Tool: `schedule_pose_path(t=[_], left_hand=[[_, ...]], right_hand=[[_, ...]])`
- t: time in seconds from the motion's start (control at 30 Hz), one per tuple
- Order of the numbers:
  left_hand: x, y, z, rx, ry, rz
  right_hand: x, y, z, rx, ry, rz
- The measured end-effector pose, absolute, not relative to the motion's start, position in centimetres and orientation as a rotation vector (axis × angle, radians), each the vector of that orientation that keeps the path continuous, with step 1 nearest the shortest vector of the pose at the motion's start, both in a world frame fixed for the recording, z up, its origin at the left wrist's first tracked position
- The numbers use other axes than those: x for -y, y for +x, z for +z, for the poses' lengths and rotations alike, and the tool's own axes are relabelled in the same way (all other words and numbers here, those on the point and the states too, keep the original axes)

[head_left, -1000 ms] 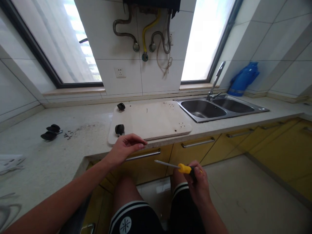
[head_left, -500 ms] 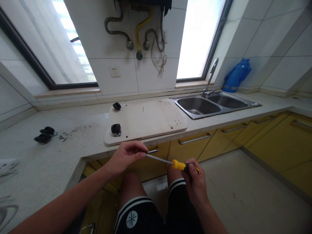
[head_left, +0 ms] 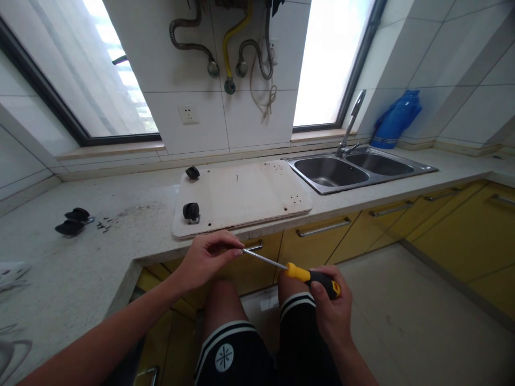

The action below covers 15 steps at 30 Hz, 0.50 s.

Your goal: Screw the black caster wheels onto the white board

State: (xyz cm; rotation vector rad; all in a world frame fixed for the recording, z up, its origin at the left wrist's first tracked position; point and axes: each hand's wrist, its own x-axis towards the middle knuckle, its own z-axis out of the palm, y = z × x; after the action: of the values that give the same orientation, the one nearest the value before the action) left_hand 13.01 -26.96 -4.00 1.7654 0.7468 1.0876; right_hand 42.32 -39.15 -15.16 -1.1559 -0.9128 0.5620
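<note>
My right hand (head_left: 333, 300) is wrapped loosely round the black and yellow handle of a screwdriver (head_left: 298, 272), in front of the counter and above my knee. Its metal shaft slants up to the left. At its tip, the thumb and fingers of my left hand (head_left: 211, 257) are pinched together; whether a small screw is between them I cannot make out. Beyond my hands, a pale wooden board (head_left: 241, 193) lies flat on the counter. Two black caster wheels, a near one (head_left: 191, 211) and a far one (head_left: 192, 172), stand at its left end. Small holes show at its right corners.
Two loose casters (head_left: 72, 222) lie on the counter (head_left: 132, 236) at left, beside several small dark screws (head_left: 104, 224). A double sink (head_left: 330, 172) with a faucet (head_left: 351, 126) and a blue object (head_left: 396, 120) stand at right. Yellow drawers (head_left: 314, 246) with metal handles front the counter.
My right hand has shifted slightly right and turned on the handle, so more of the handle's end shows. My left hand stays at the screwdriver's tip. The view has tilted slightly.
</note>
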Motion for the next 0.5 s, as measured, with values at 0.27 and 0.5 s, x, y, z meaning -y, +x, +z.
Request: schedule_pose_path(t=[0.27,0.5], left_hand=[[26.0,12.5,-6.0,-0.820,1.804,1.009],[25.1,12.4,-8.1,-0.873,1.730,0.913]], right_hand=[[38.3,43.0,-14.1,1.123,-1.155,0.459],[38.3,43.6,-16.3,1.160,-1.165,0.553]])
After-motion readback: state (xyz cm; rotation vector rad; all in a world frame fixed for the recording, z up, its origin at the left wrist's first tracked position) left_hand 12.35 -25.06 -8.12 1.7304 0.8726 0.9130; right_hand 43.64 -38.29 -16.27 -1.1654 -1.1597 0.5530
